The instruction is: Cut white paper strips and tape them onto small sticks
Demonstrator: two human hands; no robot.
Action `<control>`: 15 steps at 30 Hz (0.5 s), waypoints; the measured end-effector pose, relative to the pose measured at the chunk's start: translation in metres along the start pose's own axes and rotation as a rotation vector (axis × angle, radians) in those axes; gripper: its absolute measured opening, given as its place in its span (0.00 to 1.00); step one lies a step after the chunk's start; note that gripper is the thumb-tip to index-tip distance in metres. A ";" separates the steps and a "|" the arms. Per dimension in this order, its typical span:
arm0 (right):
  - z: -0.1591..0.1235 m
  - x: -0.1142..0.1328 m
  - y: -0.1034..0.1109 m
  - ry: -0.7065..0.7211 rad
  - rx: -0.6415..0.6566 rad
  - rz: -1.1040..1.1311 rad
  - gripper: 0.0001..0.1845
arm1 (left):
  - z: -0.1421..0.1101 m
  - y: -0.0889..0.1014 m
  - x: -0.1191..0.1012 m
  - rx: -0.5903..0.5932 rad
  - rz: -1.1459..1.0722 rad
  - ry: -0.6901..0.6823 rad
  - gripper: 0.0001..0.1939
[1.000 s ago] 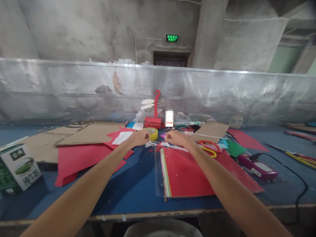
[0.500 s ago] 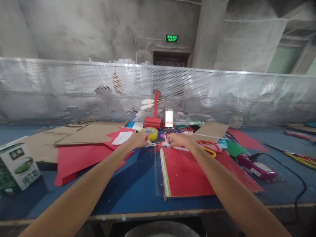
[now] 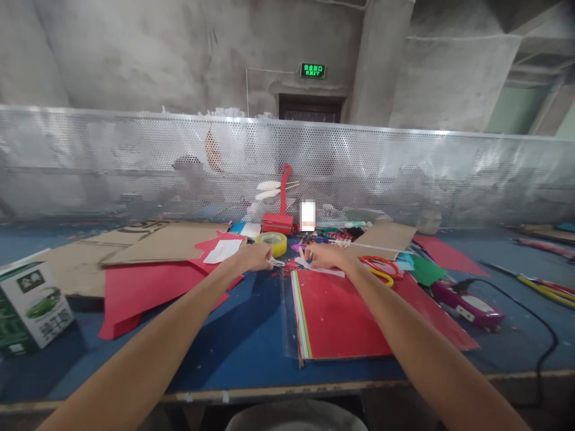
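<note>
My left hand (image 3: 257, 257) is closed, its fingertips on a thin whitish piece (image 3: 277, 263) that is too small to name for sure. Across a narrow gap, my right hand (image 3: 321, 255) pinches a white paper strip (image 3: 327, 271), whose tail lies over the top edge of a stack of coloured paper (image 3: 345, 314) with a red sheet uppermost. Small red and white scraps (image 3: 291, 263) lie between the two hands. Just behind my left hand sits a roll of yellow tape (image 3: 279, 244). Red-and-yellow scissor handles (image 3: 384, 269) rest beside my right wrist.
Cardboard sheets (image 3: 166, 239) and red paper (image 3: 148, 290) spread over the left side, by a green-and-white carton (image 3: 38, 305). A red box with a tall strip (image 3: 277, 222) stands at the back before a perforated metal screen (image 3: 148, 155). A purple glue gun (image 3: 469, 305) trails its black cord at right.
My right hand has shifted slightly, and more of the white paper strip shows below its fingers. The left hand stays nearly in place.
</note>
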State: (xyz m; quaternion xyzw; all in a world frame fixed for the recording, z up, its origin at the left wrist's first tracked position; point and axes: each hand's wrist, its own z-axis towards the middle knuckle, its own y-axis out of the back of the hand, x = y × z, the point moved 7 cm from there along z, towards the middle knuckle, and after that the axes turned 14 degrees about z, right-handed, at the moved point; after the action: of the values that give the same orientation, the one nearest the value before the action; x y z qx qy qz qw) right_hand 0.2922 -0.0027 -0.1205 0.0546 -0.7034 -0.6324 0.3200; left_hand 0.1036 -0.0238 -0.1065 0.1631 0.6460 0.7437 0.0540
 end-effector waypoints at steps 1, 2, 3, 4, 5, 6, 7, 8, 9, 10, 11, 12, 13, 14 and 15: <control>0.001 -0.001 -0.001 -0.003 0.001 0.004 0.19 | 0.000 -0.001 0.001 0.008 -0.002 0.003 0.14; 0.001 -0.002 -0.001 -0.006 0.001 0.007 0.20 | 0.000 -0.001 0.001 0.013 -0.003 0.006 0.15; 0.001 -0.003 -0.001 -0.008 0.000 0.009 0.20 | 0.000 -0.001 0.001 0.015 -0.005 0.006 0.15; 0.002 -0.003 -0.001 -0.012 -0.004 0.009 0.20 | 0.000 -0.001 0.001 0.015 -0.008 0.004 0.16; 0.002 -0.003 -0.001 -0.015 -0.005 0.009 0.20 | 0.000 -0.001 0.002 0.014 -0.012 0.005 0.16; 0.002 -0.003 -0.001 -0.019 -0.003 0.009 0.20 | -0.001 0.000 0.002 0.011 -0.019 0.008 0.16; 0.003 -0.003 -0.001 -0.022 0.003 0.012 0.19 | -0.001 0.001 0.003 0.006 -0.028 0.011 0.17; 0.003 -0.003 -0.001 -0.025 0.011 0.016 0.19 | -0.001 0.002 0.003 0.001 -0.037 0.012 0.17; 0.003 -0.003 -0.002 -0.024 0.016 0.020 0.17 | -0.002 0.003 0.003 -0.005 -0.043 0.013 0.16; 0.004 -0.003 -0.002 -0.021 0.018 0.025 0.15 | -0.003 0.004 0.003 -0.012 -0.048 0.015 0.16; 0.004 -0.003 -0.002 -0.012 0.013 0.030 0.11 | -0.004 0.006 0.003 -0.021 -0.050 0.019 0.16; 0.004 -0.003 -0.001 -0.002 0.005 0.036 0.07 | -0.005 0.008 0.002 -0.032 -0.052 0.027 0.16; 0.003 -0.002 -0.001 0.008 -0.003 0.044 0.05 | -0.006 0.010 0.002 -0.043 -0.052 0.040 0.15; 0.003 -0.002 -0.001 0.016 -0.009 0.050 0.06 | -0.007 0.012 0.002 -0.053 -0.051 0.054 0.15; 0.003 -0.001 -0.001 0.019 -0.008 0.055 0.07 | -0.007 0.014 0.002 -0.065 -0.046 0.065 0.15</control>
State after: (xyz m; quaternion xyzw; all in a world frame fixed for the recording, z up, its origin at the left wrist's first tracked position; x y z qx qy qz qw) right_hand 0.2917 0.0001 -0.1216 0.0402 -0.6991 -0.6256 0.3440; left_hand 0.1016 -0.0327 -0.0935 0.1220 0.6264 0.7679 0.0555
